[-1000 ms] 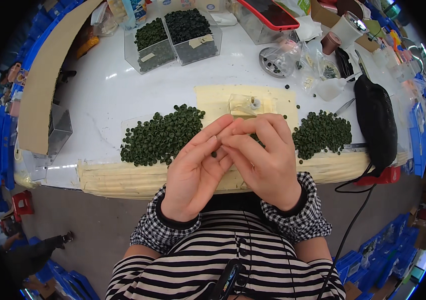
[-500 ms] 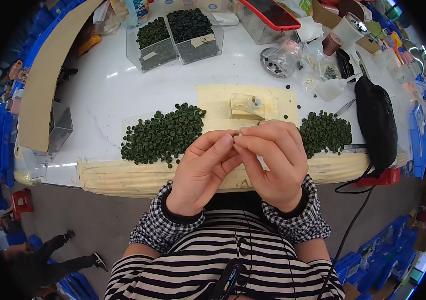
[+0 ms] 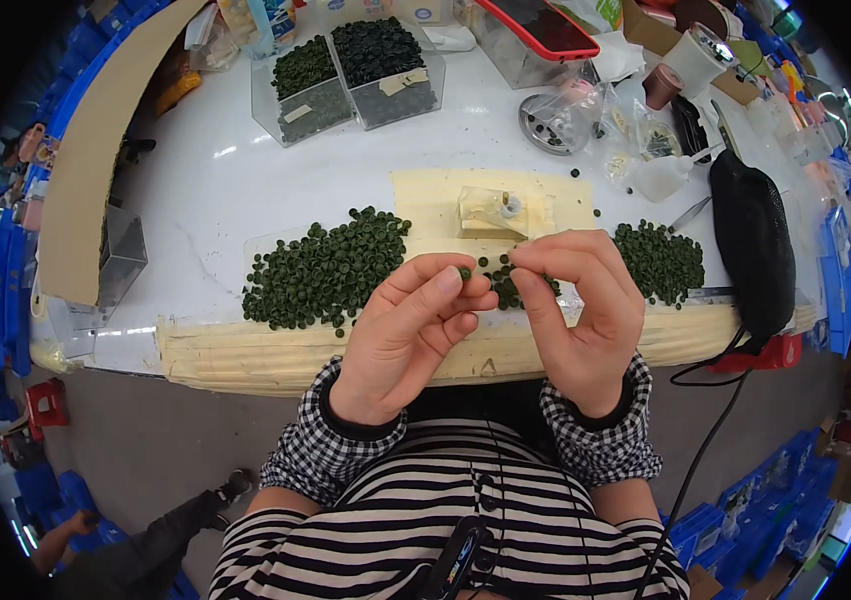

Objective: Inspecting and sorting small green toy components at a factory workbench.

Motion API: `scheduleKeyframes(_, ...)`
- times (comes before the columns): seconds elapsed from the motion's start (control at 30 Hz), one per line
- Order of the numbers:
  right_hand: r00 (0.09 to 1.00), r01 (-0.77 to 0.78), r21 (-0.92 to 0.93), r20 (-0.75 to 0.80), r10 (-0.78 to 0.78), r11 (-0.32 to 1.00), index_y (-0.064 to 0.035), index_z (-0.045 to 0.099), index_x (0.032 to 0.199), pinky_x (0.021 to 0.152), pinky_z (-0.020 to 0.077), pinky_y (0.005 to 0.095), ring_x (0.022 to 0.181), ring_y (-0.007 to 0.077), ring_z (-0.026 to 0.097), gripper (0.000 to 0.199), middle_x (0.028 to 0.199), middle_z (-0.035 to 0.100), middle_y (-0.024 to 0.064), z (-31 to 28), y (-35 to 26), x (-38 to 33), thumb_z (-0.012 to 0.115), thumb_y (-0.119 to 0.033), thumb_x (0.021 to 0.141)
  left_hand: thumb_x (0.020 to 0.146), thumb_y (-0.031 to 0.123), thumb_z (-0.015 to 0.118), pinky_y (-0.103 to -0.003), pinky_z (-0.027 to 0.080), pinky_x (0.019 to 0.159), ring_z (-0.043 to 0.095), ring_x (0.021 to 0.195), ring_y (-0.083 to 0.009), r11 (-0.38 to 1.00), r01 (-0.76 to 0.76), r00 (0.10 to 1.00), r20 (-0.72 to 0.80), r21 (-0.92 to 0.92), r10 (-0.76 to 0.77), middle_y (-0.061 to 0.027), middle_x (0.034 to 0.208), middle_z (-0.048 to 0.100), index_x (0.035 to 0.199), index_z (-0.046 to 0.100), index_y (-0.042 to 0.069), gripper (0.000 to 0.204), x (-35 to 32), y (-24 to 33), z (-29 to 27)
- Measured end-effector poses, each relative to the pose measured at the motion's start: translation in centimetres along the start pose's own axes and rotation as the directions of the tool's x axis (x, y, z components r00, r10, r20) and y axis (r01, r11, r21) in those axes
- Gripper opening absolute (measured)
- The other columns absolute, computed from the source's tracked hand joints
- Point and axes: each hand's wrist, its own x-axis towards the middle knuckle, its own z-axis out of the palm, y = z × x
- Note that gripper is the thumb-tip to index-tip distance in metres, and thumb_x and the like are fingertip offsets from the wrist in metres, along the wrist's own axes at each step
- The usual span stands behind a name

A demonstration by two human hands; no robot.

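My left hand (image 3: 401,335) pinches a small dark green round cap (image 3: 465,273) between thumb and forefinger, the other fingers loosely curled below. A short way to the right is my right hand (image 3: 591,315), its thumb and forefinger tips close together; anything between them is too small to make out. Beneath and between the hands lie several loose caps (image 3: 506,290). To the left spreads a large heap of green caps (image 3: 326,270), while a smaller heap (image 3: 658,262) sits right of my right hand. Behind my hands stands a tape-wrapped block (image 3: 491,215) with a small round fitting on top.
Two clear bins (image 3: 386,100) of dark pieces stand at the back left. A phone with a red case (image 3: 546,30) rests on a box. A black pouch (image 3: 751,245) with a cable lies at the right. Cardboard (image 3: 96,150) walls the left side. A person's legs (image 3: 166,530) show at lower left.
My hands were together at the fingertips and have now parted, the right moving right. The cap in my left hand shows more plainly. The person at lower left has moved to the right.
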Motion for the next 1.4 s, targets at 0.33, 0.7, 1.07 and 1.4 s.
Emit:
scheduleKeyframes(0.33, 0.999, 0.048, -0.282, 0.025, -0.042, 0.958, -0.0047, 0.071, 0.093, 0.07, 0.0456, 0.0337, 0.08, 0.0248, 0.056, 0.016, 0.083, 0.062, 0.0076, -0.8, 2.1, 3.1, 0.071, -0.004, 0.077, 0.097, 0.011, 0.055, -0.019, 0.036, 0.058, 0.044, 0.068, -0.0068, 0.998, -0.068, 0.997, 0.02, 0.008, 0.068, -0.0055, 0.095, 0.063, 0.115, 0.059, 0.004, 0.02, 0.4, 0.0, -0.4)
scheduleKeyframes(0.7, 0.991, 0.101, -0.316, 0.113, -0.068, 0.943, -0.0036, 0.067, 0.083, 0.07, 0.046, 0.0362, 0.08, 0.0265, 0.056, 0.008, 0.082, 0.06, 0.0075, 0.4, 3.6, 3.8, 0.071, -0.006, 0.077, 0.099, 0.015, 0.054, -0.018, 0.035, 0.057, 0.042, 0.065, -0.0043, 0.995, -0.095, 0.995, 0.0, -0.01, 0.095, -0.0064, 0.096, 0.065, 0.117, 0.059, 0.001, 0.023, 0.5, 0.0, -0.4)
scheduleKeyframes(1.07, 0.978, 0.082, -0.188, -0.175, -0.115, 0.979, -0.0021, 0.071, 0.089, 0.069, 0.0475, 0.0296, 0.078, 0.0195, 0.06, 0.015, 0.085, 0.065, 0.0081, -1.5, 0.6, 3.7, 0.075, 0.0, 0.075, 0.099, 0.011, 0.053, -0.017, 0.036, 0.057, 0.042, 0.063, -0.0039, 0.997, -0.074, 0.997, 0.033, 0.036, 0.073, -0.0066, 0.097, 0.065, 0.12, 0.058, 0.001, 0.025, 0.3, -0.1, -0.7)
scheduleKeyframes(1.4, 0.984, -0.163, 0.317, 0.122, 0.13, 0.934, 0.0011, 0.063, 0.091, 0.071, 0.0488, 0.0263, 0.077, 0.0151, 0.062, 0.009, 0.084, 0.065, 0.0078, -0.6, -0.3, 2.4, 0.068, -0.005, 0.086, 0.097, 0.013, 0.057, -0.018, 0.037, 0.057, 0.041, 0.062, -0.0048, 0.995, -0.062, 0.997, 0.05, 0.082, 0.058, -0.0088, 0.098, 0.068, 0.117, 0.063, -0.001, 0.025, 0.2, -0.2, -0.6)
